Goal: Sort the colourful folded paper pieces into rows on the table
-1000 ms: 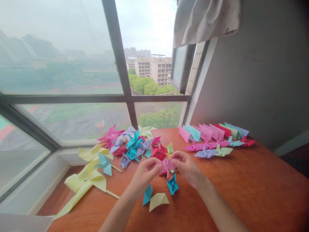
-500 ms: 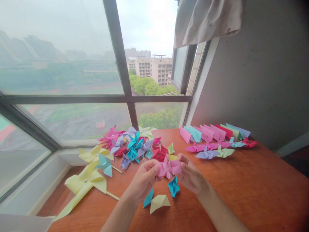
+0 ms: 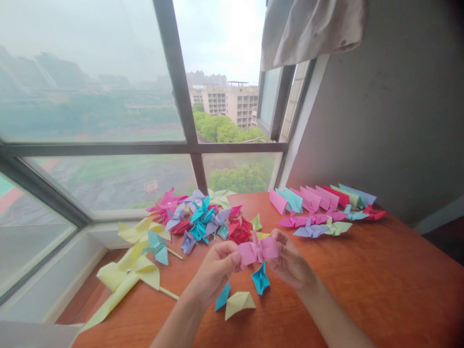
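Observation:
A pink folded-paper bow (image 3: 258,250) is held above the table between my two hands. My left hand (image 3: 220,266) pinches its left end between thumb and fingers. Its right end is gripped by my right hand (image 3: 290,258), whose fingertips are partly behind the paper. Just below the bow sits a small blue folded-paper piece (image 3: 261,279). Nearer to me lie a pale yellow folded piece (image 3: 239,304) and another blue piece (image 3: 222,297), close to my left wrist. Beyond my hands rests a red paper piece (image 3: 240,231).
On the brown table (image 3: 377,290), a heap of colourful origami (image 3: 203,220) lies at the back left. Yellow paper pinwheels (image 3: 128,271) with sticks lie at the left. Folded paper planes (image 3: 319,199) and origami cranes (image 3: 311,232) stand in rows at the back right. A window (image 3: 232,147) borders the table.
The pink paper bow has turned slightly toward me and shifted a little to the right, with its two loops now spread flatter. Both hands keep hold of its ends.

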Tool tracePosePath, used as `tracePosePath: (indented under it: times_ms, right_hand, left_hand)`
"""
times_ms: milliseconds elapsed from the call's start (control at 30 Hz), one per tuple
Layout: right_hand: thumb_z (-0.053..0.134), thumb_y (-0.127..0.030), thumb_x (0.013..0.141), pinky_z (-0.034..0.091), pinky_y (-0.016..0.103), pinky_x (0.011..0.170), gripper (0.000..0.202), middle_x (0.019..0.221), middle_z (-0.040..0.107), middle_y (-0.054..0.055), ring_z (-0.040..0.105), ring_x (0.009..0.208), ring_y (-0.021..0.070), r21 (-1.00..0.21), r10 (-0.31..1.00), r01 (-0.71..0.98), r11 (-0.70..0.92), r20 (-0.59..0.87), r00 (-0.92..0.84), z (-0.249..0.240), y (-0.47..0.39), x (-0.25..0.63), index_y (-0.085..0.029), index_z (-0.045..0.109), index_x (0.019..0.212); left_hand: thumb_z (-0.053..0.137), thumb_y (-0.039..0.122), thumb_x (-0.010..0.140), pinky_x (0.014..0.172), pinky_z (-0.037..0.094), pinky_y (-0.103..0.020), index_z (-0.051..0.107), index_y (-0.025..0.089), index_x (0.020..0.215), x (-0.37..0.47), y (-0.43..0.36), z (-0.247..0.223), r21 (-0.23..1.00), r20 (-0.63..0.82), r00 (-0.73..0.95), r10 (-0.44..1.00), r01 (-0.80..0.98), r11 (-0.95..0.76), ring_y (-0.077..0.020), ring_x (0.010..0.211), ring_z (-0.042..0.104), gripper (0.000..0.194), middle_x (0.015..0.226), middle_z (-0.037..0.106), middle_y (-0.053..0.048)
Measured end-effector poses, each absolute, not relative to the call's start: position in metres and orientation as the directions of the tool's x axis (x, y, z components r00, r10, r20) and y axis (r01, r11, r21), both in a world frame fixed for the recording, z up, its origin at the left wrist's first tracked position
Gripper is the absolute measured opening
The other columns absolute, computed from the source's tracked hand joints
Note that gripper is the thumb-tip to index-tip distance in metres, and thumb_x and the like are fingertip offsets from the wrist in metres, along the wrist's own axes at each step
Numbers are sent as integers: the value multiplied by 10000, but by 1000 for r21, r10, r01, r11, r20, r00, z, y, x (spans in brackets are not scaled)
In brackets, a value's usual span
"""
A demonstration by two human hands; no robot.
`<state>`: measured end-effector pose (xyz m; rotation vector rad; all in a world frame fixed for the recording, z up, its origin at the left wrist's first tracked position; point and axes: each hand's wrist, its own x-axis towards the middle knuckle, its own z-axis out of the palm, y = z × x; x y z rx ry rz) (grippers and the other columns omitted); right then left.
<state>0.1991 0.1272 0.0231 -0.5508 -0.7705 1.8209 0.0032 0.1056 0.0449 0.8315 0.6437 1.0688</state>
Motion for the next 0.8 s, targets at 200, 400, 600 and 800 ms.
tracePosePath:
  times_ms: [200,400,600,800]
  right_hand:
    - [882,-434,600,357,164,479,412,609,516,-61,440,500,57,-719,925,-639,-272,-12,-380,20,126,198,-224,567,762]
    - [863,-411,643,416,191,556,365,698,561,-45,484,580,74,-727,952,-643,-243,-51,-302,19,134,198,-231,617,844]
    - [859,-393,657,392,169,526,338,653,512,-56,441,554,57,-731,965,-655,-191,-18,-261,19,136,200,-213,610,799]
    - [852,-402,663,409,186,535,325,682,560,-51,471,557,63,-756,971,-630,-179,-34,-235,18,136,197,-218,625,806]
  left_hand:
    - [839,442,678,603,373,-213,671,139,641,1,105,45,860,-32,351,936,-468,205,-105,590,497,349,582,591,-4]
    - [838,463,669,572,347,-202,650,137,672,3,107,47,876,-92,310,946,-426,224,-102,586,487,376,615,601,-14]
    - [817,429,711,582,359,-193,658,131,697,4,109,46,882,-90,284,955,-422,208,-95,590,504,338,619,608,-9]
    - [790,473,721,586,385,-210,660,131,683,6,109,47,920,-82,234,969,-357,164,-108,594,509,368,611,593,-12]
